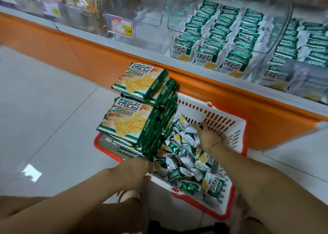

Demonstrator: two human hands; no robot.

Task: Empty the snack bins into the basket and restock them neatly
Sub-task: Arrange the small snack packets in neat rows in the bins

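Tiled shop floor (44, 109) showing all around. Clear bins (177, 17) running along 12 to 2 o'clock, green packs (236, 38) standing in rows inside. Basket (236, 137) sitting dead centre on floor. Big flat packs (127, 120) sitting stacked at its 9 o'clock side, small packets (184, 162) lying loose at 3. Right hand (208, 136) resting on small packets, grip can't tell, too blurry. Left hand (136, 166) sitting at basket's 7 o'clock rim, fingers hidden.

Single view, head-worn, wide-angle. We look forward and steeply down, close over the basket (229, 127) at frame centre. Our forearms enter from 7 and 5 o'clock, with the left hand (138, 164) and right hand (208, 136) near the lens. Clear bins (179, 17) span 12 to 3 o'clock, farther off. Floor tiles (44, 109) fill 9 o'clock. Straight edges bow toward the frame's borders.
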